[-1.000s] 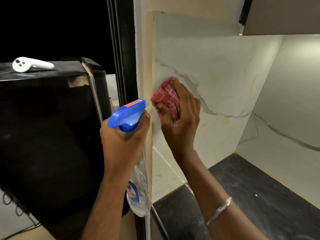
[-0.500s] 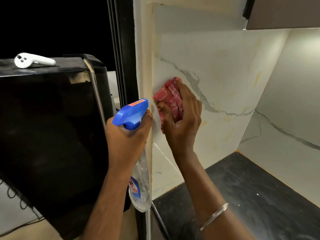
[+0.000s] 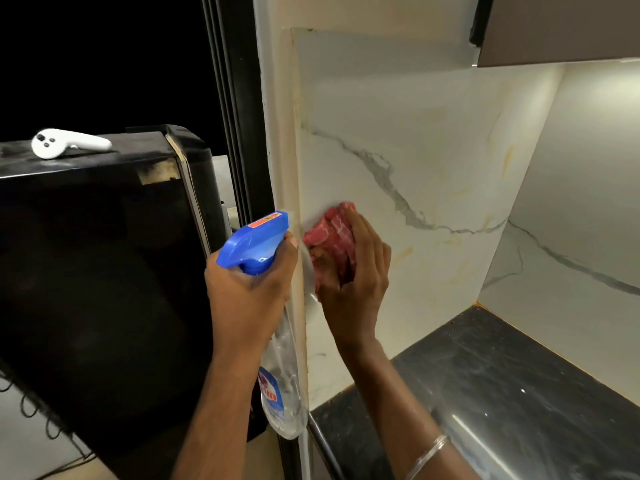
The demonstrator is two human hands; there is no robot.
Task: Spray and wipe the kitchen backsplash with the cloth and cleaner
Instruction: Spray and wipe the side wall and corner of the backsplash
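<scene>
The backsplash [image 3: 398,140] is white marble with grey veins and faint yellow stains. My right hand [image 3: 356,278] presses a bunched red checked cloth [image 3: 334,230] flat against its left edge, about mid height. My left hand [image 3: 249,292] grips the neck of a clear spray bottle [image 3: 282,386] with a blue trigger head [image 3: 254,242]. The nozzle points at the pale wall edge right beside the cloth. The bottle's body hangs down behind my left wrist.
A black appliance [image 3: 97,271] fills the left side, with a white controller [image 3: 67,143] lying on top. A dark stone countertop [image 3: 502,386] runs below the backsplash. A brown upper cabinet [image 3: 561,26] overhangs at top right. Black cables [image 3: 31,407] hang at lower left.
My right hand has slid the cloth down the backsplash along its left edge. My left hand with the bottle has stayed beside it.
</scene>
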